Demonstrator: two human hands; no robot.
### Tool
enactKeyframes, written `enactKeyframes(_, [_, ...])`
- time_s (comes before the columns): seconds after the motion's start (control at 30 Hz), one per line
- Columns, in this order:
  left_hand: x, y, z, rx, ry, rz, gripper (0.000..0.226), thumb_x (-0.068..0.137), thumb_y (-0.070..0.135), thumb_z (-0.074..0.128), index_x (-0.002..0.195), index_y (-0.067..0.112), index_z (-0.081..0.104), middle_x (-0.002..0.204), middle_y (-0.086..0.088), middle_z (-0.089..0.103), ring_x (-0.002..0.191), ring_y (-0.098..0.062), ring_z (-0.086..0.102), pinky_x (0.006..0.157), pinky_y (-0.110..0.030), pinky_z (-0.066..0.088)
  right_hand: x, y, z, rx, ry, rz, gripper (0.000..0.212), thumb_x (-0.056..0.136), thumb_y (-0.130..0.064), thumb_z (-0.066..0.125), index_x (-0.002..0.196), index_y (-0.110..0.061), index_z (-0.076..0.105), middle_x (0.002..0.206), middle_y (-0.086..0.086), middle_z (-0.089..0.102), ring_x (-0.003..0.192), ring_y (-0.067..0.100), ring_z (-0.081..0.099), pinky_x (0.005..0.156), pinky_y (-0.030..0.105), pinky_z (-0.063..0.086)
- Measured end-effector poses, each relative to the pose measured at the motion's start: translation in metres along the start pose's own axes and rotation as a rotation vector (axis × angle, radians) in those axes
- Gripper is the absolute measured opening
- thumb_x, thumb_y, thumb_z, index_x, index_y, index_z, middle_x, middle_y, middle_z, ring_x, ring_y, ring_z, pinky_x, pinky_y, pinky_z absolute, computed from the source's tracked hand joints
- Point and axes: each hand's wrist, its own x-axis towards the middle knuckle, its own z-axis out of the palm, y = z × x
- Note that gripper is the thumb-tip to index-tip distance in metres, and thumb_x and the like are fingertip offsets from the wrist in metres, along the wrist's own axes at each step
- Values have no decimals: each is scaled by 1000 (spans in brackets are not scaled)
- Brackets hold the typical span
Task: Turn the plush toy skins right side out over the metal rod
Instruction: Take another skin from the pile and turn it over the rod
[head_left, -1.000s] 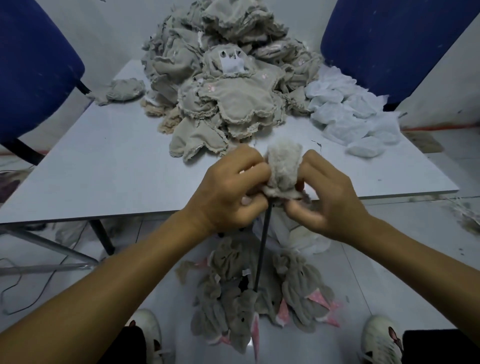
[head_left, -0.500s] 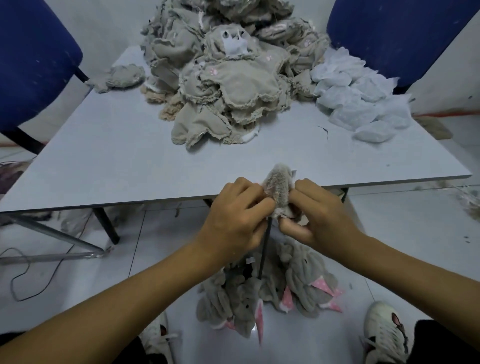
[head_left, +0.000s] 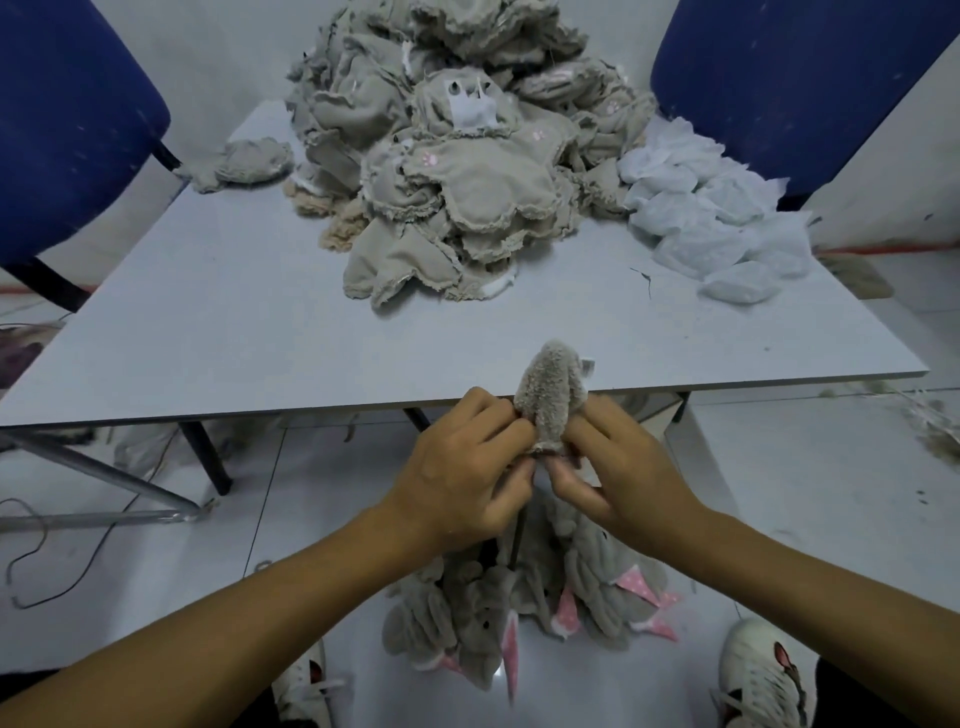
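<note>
Head view: near edge of grey tabletop.
Plush skin: fuzzy grey, upright between both hands, just past the tabletop edge.
Left hand: fingers pinching its lower hem.
Right hand: likewise pinching.
Metal rod: dark, below the hands.
Writing: none legible.

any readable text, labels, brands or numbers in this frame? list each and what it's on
No readable text anywhere in the head view.
White tag on the plush skin pinched by the left hand and right hand: too small to read.
White patch on the pile of inside-out skins: no legible print.
Pink paw marks on that pile: a motif, not text.
Shoes: pattern only, no legible brand.
</note>
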Motion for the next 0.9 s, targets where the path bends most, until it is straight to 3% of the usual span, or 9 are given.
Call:
enactKeyframes(0.1, [15, 4, -9, -88, 50, -18, 23, 88, 15, 53, 81, -4, 63, 81, -15, 55, 78, -31, 47, 66, -45, 42, 16, -4, -15, -32, 114, -41, 27, 91, -23, 58, 91, 2, 69, 96, 16, 52, 79, 30, 50, 60, 41, 46])
enactKeyframes(0.2, [22, -1, -14, 5, 86, 58, 21, 85, 12, 56, 84, -6, 67, 83, -21, 59, 77, -36, 53, 63, -47, 44, 31, 0, -28, -174, 240, -216, 15, 89, -17, 63, 84, -3, 66, 102, 11, 55, 82, 32, 52, 64, 35, 44])
enactKeyframes(0.3, [12, -9, -7, 165, 23, 164, 15, 82, 11, 64, 81, -2, 70, 79, -19, 62, 71, -36, 56, 58, -45, 45, 31, 7, -23, -267, 125, -382, 11, 83, -10, 69, 76, -3, 65, 92, 12, 61, 75, 32, 55, 62, 36, 48])
enactKeyframes(0.4, [-3, -8, 6, 186, -70, 156, 9, 83, 9, 67, 86, 1, 71, 84, -17, 65, 73, -35, 57, 59, -44, 48, 17, 11, -6, -257, -58, -282, 18, 82, -12, 72, 94, 2, 72, 97, 19, 68, 77, 37, 60, 56, 42, 52])
enactKeyframes(0.6, [-3, -11, 4, 104, -79, 109, 11, 81, 5, 67, 89, 1, 71, 89, -17, 66, 82, -37, 60, 61, -44, 52, 11, 10, -3, -137, -114, -112, 38, 87, -15, 70, 122, -2, 67, 107, 21, 63, 84, 35, 56, 58, 43, 51])
enactKeyframes(0.7, [8, -9, -9, -57, -84, 130, 9, 78, 5, 68, 84, -2, 71, 83, -18, 64, 74, -35, 59, 58, -43, 51, 18, 3, -16, 45, -139, -71, 28, 85, -20, 63, 106, -3, 70, 91, 3, 60, 79, 12, 51, 64, 25, 45])
enactKeyframes(0.77, [26, -7, -26, -283, -3, -27, 20, 76, 17, 64, 78, -2, 69, 76, -15, 62, 66, -31, 57, 56, -43, 48, 33, -3, -27, 188, -83, 96, 27, 81, -31, 59, 89, -7, 68, 77, -7, 52, 65, 4, 44, 59, 17, 35])
enactKeyframes(0.83, [49, -10, -45, -624, 22, -260, 21, 67, 25, 67, 70, 4, 65, 68, -11, 60, 59, -28, 55, 55, -40, 48, 50, -7, -40, 351, -18, 259, 31, 78, -36, 63, 83, -5, 67, 74, 3, 55, 61, 10, 48, 54, 28, 40])
enactKeyframes(0.9, [71, -13, -59, -848, -27, -355, 14, 58, 22, 70, 63, 13, 61, 60, -4, 59, 53, -19, 52, 53, -29, 44, 64, -10, -54, 577, -37, 324, 23, 81, -29, 70, 78, -7, 66, 74, 8, 58, 64, 22, 54, 58, 35, 45])
